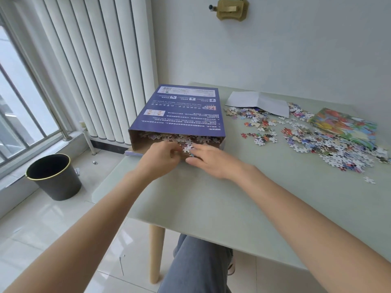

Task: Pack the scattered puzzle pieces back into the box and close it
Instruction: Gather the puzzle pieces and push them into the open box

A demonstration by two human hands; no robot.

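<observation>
Head view looks down on a pale green table [211, 208] with a purple box [179, 111] lying flat near its far left corner. Its long axis runs away from the person toward the wall, and its open end faces back toward the person, at the table's left edge. Printed text on the top face reads upside down from here. Inside the open mouth, puzzle pieces in the box [179, 138] fill the brown cardboard interior up to the opening, and a few spill at the lip.

Both hands meet at that opening. The left hand [160, 159] has its fingers curled inward around a small clump of pieces at the mouth. The right hand [213, 161] lies palm down with fingers fairly straight, its fingertips touching pieces at the lip; whether it pinches any I cannot tell.

Loose puzzle pieces [317, 142] are scattered over the right half of the table, well apart from the box, thickest toward the right edge. A colourful picture sheet [344, 125] lies among them at the far right, and a white folded paper [260, 102] lies beyond them near the wall. Bare tabletop spreads between the box and the scattered pieces, and across the whole near side.

A black waste bin [54, 176] stands on the tiled floor left of the table, below a white radiator [95, 60].
</observation>
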